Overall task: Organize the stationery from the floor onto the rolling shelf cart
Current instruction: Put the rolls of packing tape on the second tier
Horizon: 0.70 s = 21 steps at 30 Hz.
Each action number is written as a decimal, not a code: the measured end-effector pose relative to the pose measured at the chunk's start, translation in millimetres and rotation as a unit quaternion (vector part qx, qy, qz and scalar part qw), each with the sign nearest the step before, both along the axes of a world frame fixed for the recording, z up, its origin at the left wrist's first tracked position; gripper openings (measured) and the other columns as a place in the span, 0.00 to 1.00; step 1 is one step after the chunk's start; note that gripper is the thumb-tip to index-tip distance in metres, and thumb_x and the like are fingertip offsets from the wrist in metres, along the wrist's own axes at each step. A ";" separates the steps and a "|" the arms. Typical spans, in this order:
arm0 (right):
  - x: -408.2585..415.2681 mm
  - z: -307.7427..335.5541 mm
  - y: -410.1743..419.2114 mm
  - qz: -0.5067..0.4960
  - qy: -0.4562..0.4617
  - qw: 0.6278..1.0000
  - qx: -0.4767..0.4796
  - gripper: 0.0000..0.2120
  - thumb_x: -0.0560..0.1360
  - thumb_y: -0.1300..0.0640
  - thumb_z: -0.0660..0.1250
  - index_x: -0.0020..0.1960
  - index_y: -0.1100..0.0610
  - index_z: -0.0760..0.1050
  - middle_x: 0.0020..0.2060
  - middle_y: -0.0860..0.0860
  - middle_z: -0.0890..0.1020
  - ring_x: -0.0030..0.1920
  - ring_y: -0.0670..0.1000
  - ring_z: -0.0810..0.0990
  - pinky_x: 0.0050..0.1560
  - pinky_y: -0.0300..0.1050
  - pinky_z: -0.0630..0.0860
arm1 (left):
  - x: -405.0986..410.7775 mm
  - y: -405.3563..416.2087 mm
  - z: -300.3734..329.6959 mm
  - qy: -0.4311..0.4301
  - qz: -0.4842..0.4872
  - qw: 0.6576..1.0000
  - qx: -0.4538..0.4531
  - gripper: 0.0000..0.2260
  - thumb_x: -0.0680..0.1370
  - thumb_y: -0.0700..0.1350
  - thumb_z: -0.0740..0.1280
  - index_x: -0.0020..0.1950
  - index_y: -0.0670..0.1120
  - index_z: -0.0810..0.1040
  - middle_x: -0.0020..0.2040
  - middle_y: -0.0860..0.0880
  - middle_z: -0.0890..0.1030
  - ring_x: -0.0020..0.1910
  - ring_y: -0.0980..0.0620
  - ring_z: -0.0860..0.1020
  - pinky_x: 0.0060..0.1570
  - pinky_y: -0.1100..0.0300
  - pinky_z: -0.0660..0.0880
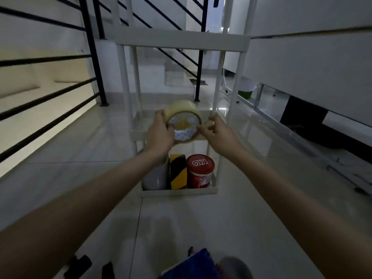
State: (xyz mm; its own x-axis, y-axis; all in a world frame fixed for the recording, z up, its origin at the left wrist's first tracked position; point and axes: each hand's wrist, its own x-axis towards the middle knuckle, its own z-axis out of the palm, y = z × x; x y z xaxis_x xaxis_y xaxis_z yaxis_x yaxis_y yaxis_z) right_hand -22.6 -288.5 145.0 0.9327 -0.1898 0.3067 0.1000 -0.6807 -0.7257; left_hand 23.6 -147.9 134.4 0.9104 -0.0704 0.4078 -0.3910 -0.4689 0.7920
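A home's stair hall: a black-railed staircase [60, 81] rises left of and behind the white cart [181, 40], on glossy floor tiles [84, 178].

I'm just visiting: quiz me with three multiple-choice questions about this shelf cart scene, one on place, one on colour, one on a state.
1. Where is the striped tape roll?
A. bottom shelf of the white plastic cart
B. top shelf
C. floor

2. What colour is the round jar's lid?
A. green
B. red
C. blue

3. What is the left hand doing?
A. hanging idle
B. pressing the floor
C. holding the clear tape roll

Answers: A, it stands between a grey roll and the jar; B, the lid is plainly red; C, fingers curl round the roll.
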 end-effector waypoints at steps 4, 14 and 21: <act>13.5 -5.2 -24.5 -0.013 0.035 0.992 -0.124 0.22 0.77 0.60 0.61 0.70 0.60 0.62 0.64 0.57 0.72 0.63 0.55 0.72 0.46 0.35 0.65 | 26.5 -7.1 32.5 0.049 0.023 0.998 -0.014 0.18 0.81 0.39 0.53 0.70 0.37 0.58 0.57 0.41 0.73 0.57 0.43 0.74 0.46 0.56 0.73; 44.7 -47.9 -64.7 -0.029 0.145 0.923 -0.355 0.35 0.77 0.63 0.58 0.76 0.56 0.41 0.76 0.55 0.42 0.75 0.59 0.36 0.72 0.63 0.46 | 92.1 -49.9 62.2 0.092 0.062 0.993 0.037 0.29 0.80 0.41 0.57 0.76 0.41 0.44 0.73 0.35 0.56 0.69 0.36 0.63 0.66 0.46 0.65; 56.0 -83.4 -53.7 -0.112 0.078 0.928 -0.348 0.34 0.78 0.58 0.57 0.76 0.53 0.41 0.76 0.55 0.43 0.74 0.59 0.33 0.70 0.68 0.46 | 137.6 -87.6 56.3 0.139 0.100 0.985 -0.019 0.33 0.81 0.47 0.57 0.76 0.45 0.37 0.76 0.40 0.53 0.73 0.40 0.59 0.63 0.51 0.67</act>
State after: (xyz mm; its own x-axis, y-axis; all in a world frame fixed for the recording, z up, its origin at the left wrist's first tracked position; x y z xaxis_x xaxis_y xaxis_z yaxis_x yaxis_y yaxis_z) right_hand 33.4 -342.2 61.7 0.9371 -0.1912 0.2919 -0.1701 -0.9807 -0.0965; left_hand 161.2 -235.5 190.6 0.9811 0.1331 0.1406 -0.0598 -0.4825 0.8739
